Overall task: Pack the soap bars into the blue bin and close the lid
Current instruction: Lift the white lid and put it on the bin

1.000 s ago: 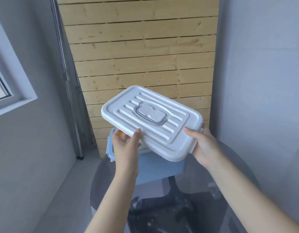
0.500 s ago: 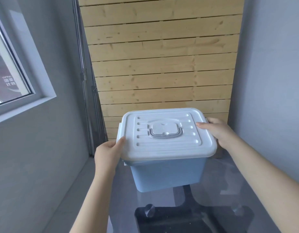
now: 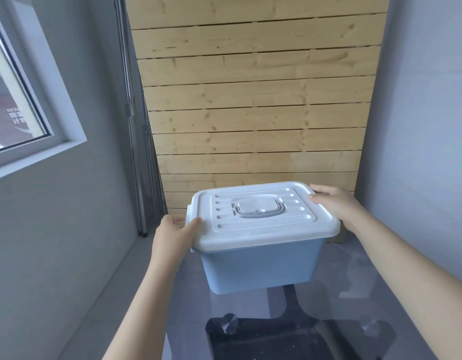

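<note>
— Evidently seated? Where was the lid (image 3: 261, 219)?

— On the blue bin (image 3: 258, 268), on the glass table (image 3: 354, 294). My left hand (image 3: 172, 235) and right hand (image 3: 334, 206) gripped its ends, fingers curled (latches unseen). Uneven pressing could leave one side unclipped.

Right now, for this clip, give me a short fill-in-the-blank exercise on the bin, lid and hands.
1. The white lid lies on top of the ____ bin.
2. The lid's grey handle lies ____ in its recess.
3. The left hand holds the lid's ____ edge; the right hand holds the opposite edge.
4. The bin stands on a ____ table.

Missing words: blue; flat; left; glass
</note>
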The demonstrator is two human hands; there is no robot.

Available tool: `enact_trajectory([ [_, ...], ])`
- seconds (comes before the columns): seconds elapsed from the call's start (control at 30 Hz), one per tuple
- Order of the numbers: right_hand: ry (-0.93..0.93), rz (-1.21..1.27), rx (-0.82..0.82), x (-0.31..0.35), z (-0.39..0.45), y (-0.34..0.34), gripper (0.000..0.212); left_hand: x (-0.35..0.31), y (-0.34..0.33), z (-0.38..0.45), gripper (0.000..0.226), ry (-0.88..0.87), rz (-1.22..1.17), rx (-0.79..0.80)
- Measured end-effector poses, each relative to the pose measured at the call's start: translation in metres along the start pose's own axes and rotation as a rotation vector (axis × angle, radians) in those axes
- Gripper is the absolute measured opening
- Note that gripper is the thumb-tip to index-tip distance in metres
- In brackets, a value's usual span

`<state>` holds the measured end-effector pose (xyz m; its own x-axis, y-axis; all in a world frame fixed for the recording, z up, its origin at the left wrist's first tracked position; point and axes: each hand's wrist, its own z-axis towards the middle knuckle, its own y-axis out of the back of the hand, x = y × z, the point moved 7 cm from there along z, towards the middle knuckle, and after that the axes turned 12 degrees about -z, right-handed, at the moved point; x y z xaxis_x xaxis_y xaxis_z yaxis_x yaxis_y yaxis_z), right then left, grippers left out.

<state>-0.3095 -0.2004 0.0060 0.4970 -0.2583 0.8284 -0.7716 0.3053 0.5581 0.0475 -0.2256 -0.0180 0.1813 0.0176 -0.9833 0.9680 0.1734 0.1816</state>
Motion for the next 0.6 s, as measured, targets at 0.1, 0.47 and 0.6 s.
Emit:
enact_trajectory([
  [0.1,0.004,0.003,0.045,-0.007,-0.005,-0.004,0.050,0.011,-0.005,0.003,0.045,0.073,-0.087,0.060],
  [0.47,-0.285,-0.008,0.055,-0.059,0.023,-0.008,0.111,0.019,-0.021,0.001,0.036,0.194,-0.279,0.294],
  [0.6,-0.311,-0.050,-0.004,-0.038,-0.001,-0.004,0.097,0.011,-0.017,-0.001,0.020,0.080,-0.306,0.240],
])
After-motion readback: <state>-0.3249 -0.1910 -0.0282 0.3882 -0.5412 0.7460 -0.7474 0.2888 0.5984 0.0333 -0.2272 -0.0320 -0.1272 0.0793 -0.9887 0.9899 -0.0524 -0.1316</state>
